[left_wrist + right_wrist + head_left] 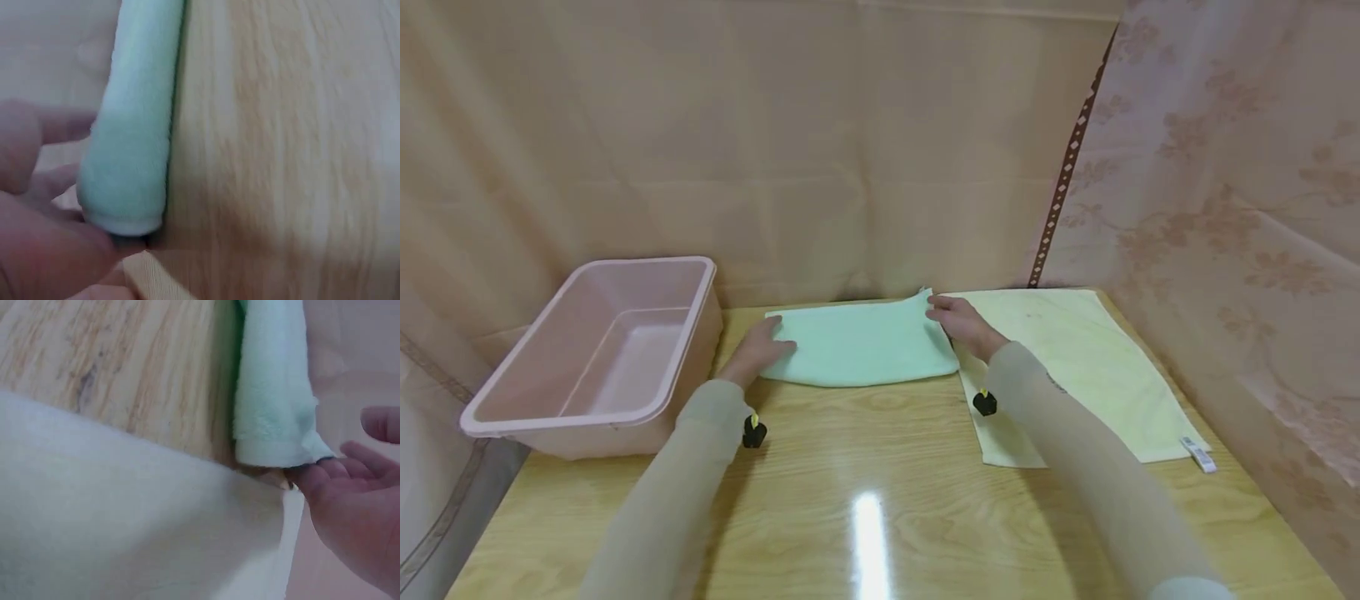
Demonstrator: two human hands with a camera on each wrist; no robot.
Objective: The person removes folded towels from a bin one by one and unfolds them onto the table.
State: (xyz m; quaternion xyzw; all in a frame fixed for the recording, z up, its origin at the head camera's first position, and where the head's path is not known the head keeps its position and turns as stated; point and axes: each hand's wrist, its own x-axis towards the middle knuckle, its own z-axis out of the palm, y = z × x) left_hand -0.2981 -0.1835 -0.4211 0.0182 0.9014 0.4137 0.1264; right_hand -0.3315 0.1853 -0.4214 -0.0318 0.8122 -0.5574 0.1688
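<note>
A folded mint-green towel [865, 342] lies at the table's back edge. At its left end, my left hand [756, 350] holds the towel, thumb lying over it in the head view; fingers reach beneath the end in the left wrist view. At the towel's far right corner, my right hand [966, 323] has its fingers under the slightly raised edge. The right thumb [381, 424] stands apart from the cloth in the right wrist view. Beside the green towel, a pale yellow towel [1075, 358] lies spread out, partly beneath my right forearm.
A pink plastic basin [692, 358] stands at the table's left side. A white label [1198, 455] sticks out from the yellow towel's near right corner. Curtains [865, 150] hang behind the wooden table [820, 467] and along its right side. Small black devices are on both wrists.
</note>
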